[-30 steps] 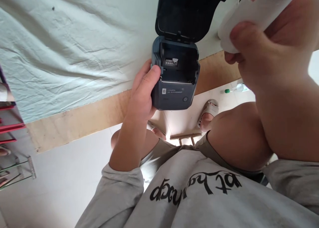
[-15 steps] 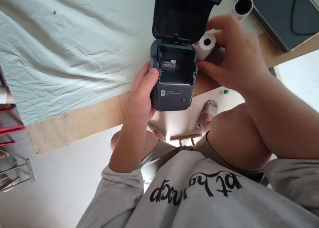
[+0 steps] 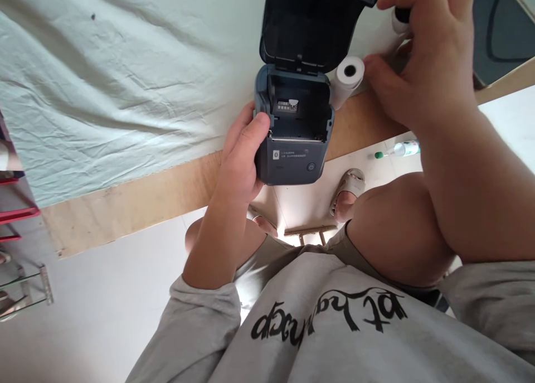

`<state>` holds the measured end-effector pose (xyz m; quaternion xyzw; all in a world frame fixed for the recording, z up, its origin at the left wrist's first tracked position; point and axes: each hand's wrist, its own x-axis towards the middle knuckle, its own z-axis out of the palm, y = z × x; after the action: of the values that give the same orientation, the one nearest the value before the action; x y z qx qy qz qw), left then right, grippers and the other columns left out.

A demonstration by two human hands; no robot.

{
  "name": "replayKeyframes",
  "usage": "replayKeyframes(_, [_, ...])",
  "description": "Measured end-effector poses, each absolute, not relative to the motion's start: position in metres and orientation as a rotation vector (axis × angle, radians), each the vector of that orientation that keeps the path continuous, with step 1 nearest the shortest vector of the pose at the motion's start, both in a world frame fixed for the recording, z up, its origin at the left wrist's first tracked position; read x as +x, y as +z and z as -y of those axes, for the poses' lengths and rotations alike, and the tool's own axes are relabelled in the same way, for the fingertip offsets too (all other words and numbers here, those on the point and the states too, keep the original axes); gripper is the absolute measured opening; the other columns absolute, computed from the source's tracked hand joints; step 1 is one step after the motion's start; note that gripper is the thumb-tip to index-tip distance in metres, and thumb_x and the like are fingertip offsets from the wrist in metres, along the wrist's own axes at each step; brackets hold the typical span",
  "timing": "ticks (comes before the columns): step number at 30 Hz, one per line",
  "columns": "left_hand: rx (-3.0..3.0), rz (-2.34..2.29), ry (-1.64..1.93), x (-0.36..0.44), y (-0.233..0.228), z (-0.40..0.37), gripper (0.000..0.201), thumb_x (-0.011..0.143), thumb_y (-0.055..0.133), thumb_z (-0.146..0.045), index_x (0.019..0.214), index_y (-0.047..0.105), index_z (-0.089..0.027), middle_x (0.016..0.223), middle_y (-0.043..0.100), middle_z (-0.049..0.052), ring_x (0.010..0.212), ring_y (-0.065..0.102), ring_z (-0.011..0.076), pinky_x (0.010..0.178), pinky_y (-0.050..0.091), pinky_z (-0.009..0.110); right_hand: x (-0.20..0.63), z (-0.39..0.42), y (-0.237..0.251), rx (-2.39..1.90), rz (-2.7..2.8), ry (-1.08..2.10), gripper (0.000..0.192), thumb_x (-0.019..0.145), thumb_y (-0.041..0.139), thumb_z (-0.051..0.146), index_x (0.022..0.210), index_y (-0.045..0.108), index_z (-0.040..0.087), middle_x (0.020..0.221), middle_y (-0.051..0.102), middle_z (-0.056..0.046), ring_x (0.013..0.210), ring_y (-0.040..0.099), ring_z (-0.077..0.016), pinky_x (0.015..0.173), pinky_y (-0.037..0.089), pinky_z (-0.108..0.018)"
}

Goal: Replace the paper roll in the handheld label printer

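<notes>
So, left hand (image 3: 239, 163) has a closed grip round the dark printer (image 3: 292, 132), lid up, at the table (image 3: 137, 196) edge. Right hand (image 3: 422, 65) w/ fingers curled loosely touches 1 paper roll (image 3: 348, 77) lying just beside the printer; can't tell if it's gripped.

Under my left fingers (image 3: 244, 143) the printer (image 3: 292, 132) is matt dark plastic, smooth. By my right fingertips (image 3: 376, 73) a roll (image 3: 349, 73) of white paper, smooth. Beyond them, wrinkled pale cloth (image 3: 125, 82) over the table (image 3: 137, 196) with its bare, rough wooden edge.
</notes>
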<state>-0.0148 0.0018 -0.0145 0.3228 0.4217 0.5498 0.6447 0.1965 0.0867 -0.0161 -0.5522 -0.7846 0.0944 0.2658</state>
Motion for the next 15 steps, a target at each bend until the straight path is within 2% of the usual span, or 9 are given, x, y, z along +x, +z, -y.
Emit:
replayKeyframes(2, [0.746,-0.953,1.256,-0.0153,-0.0156,-0.0025,0.027,0.079,0.048,-0.043,0.091,0.059,-0.021,0.081,0.062,0.000,0.091,0.064,0.0142,0.079,0.056,0.024,0.1972,-0.0876,-0.0182,-1.475,2.095,0.267,0.056,0.065,0.057,0.014,0.119,0.049,0.024,0.114,0.044,-0.010,0.106,0.047,-0.0178,0.077,0.044,-0.028])
replayKeyframes(5, [0.748,-0.951,1.264,-0.0151,-0.0158,-0.0027,0.028,0.079,0.048,-0.044,0.088,0.060,-0.020,0.078,0.062,-0.001,0.091,0.064,0.0141,0.081,0.056,0.025,0.1981,-0.0840,-0.0167,-1.336,2.092,0.409,0.068,0.061,0.047,0.004,0.125,0.040,0.024,0.111,0.050,-0.006,0.094,0.051,-0.0123,0.065,0.039,-0.023])
replayKeyframes(7, [0.751,-0.954,1.262,-0.0149,-0.0155,-0.0024,0.028,0.079,0.049,-0.045,0.087,0.059,-0.020,0.079,0.063,-0.001,0.091,0.065,0.0139,0.084,0.055,0.025,0.1974,-0.0811,-0.0149,-1.287,2.118,0.480,0.069,0.058,0.043,0.000,0.123,0.041,0.024,0.104,0.054,-0.004,0.088,0.052,-0.0102,0.069,0.040,-0.023])
replayKeyframes(11, [0.735,-0.960,1.263,-0.0144,-0.0150,-0.0021,0.028,0.078,0.050,-0.045,0.087,0.060,-0.020,0.081,0.063,-0.002,0.088,0.065,0.0133,0.084,0.055,0.025,0.1959,-0.0808,-0.0145,-1.403,2.182,0.356,0.052,0.062,0.057,0.015,0.114,0.054,0.020,0.106,0.048,-0.010,0.103,0.046,-0.0173,0.088,0.040,-0.031])
replayKeyframes(15, [0.741,-0.962,1.265,-0.0134,-0.0139,-0.0022,0.029,0.079,0.049,-0.045,0.087,0.060,-0.019,0.080,0.063,0.000,0.089,0.065,0.0138,0.082,0.055,0.025,0.1984,-0.0816,-0.0127,-1.421,2.121,0.339,0.059,0.064,0.057,0.015,0.121,0.045,0.021,0.114,0.048,-0.007,0.101,0.047,-0.0140,0.086,0.040,-0.027])
